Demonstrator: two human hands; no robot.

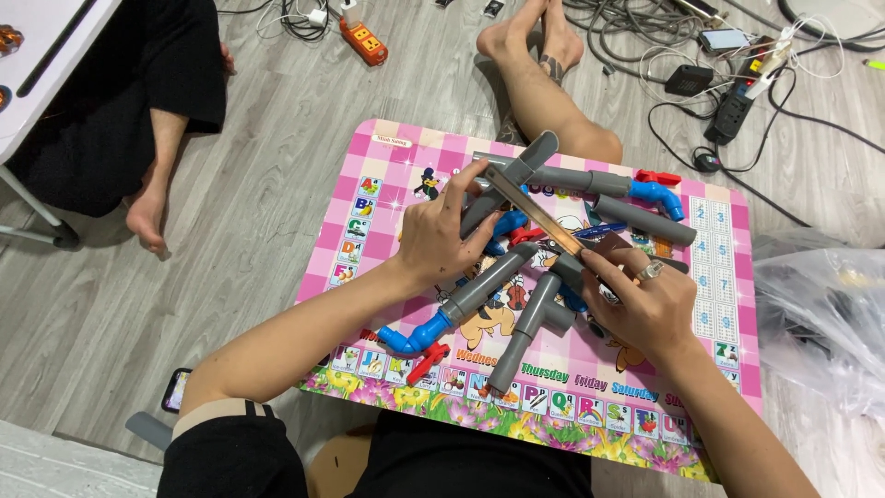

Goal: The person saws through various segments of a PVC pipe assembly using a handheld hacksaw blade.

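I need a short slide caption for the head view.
Left hand and right hand hold a ruler over grey pipes on a pink table.

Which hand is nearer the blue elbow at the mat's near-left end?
Left. The left hand sits just up the grey pipe from the blue elbow; the right hand is farther, across the mat.

Clear plastic bag (825, 314), crinkled, on floor at right edge beside the pink table. Phone w/ lit screen (725, 39) top right among cables; 2nd phone (175, 390), dark screen, on floor bottom left.
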